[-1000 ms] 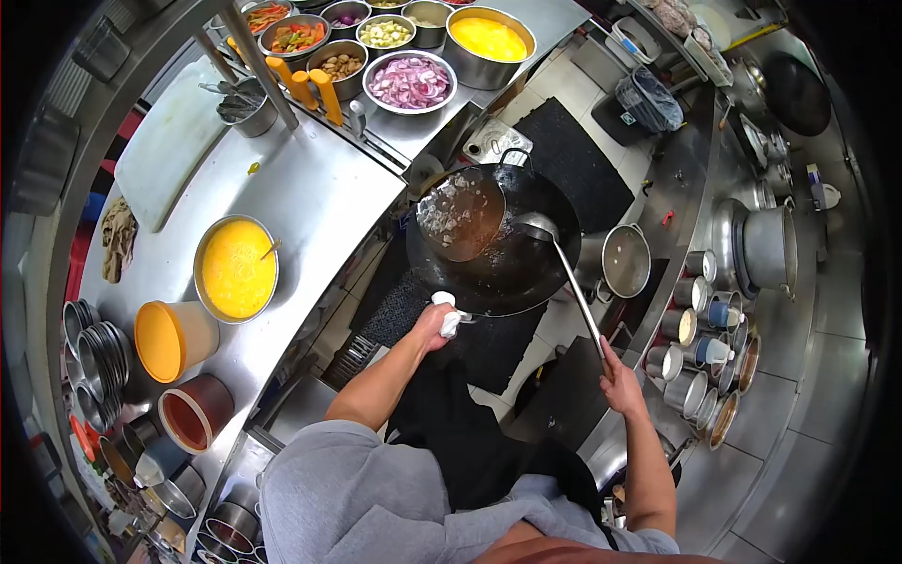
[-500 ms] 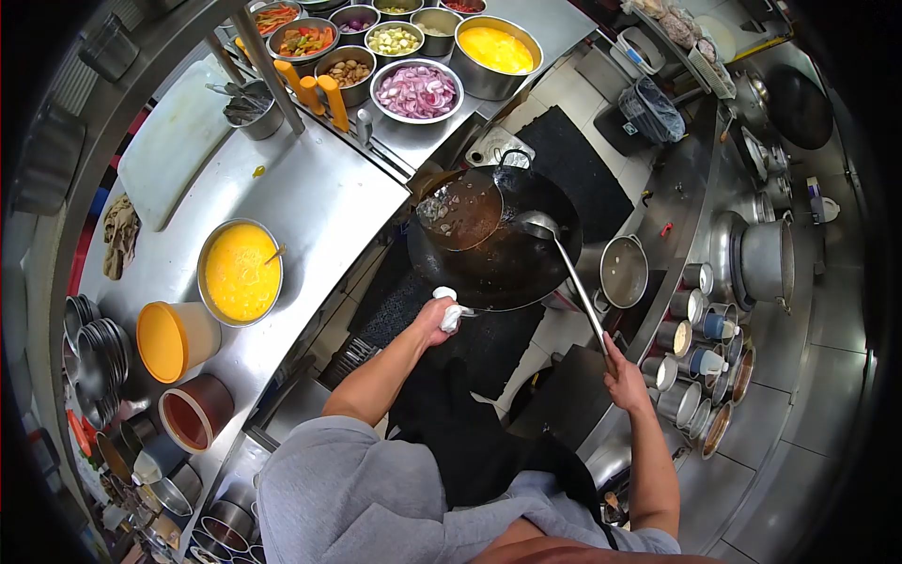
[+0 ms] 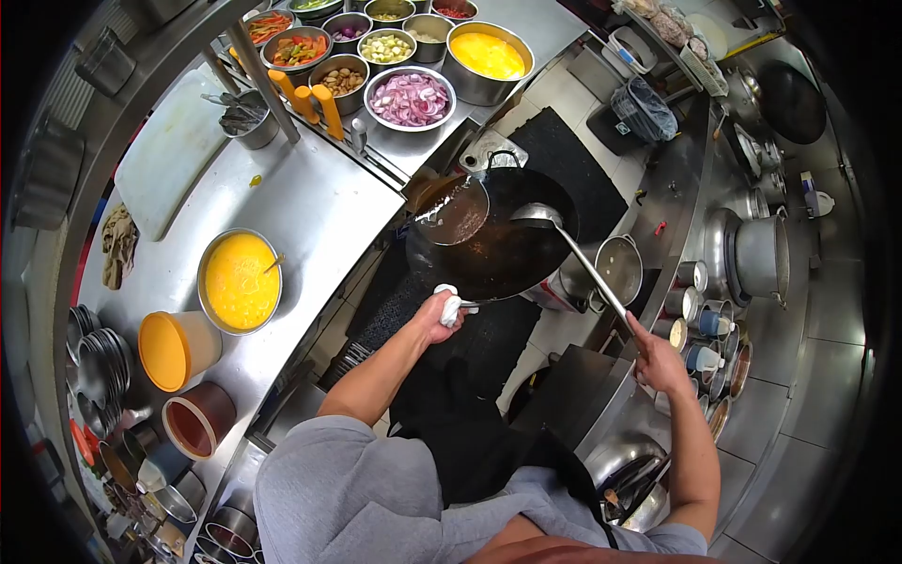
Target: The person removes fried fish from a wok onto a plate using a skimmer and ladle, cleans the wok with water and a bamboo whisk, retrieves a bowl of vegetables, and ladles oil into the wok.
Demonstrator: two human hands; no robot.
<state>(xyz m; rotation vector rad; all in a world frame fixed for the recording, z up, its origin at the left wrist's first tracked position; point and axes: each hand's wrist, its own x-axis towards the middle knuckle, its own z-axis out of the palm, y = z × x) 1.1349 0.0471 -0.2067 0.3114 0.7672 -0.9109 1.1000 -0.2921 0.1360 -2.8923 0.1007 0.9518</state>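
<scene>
Head view: my left fingers [image 3: 440,312] are closed round a white cloth [image 3: 450,305] at the wok [image 3: 507,268], my right fingers [image 3: 647,345] round the ladle [image 3: 592,270]. I judge I'm holding the wok tilted beside the table [image 3: 324,202] corner; its liquid [image 3: 458,216] calls for steadiness next.

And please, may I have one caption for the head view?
Left hand clasping a white cloth at the near edge of a wok, right hand holding a metal ladle.
</scene>
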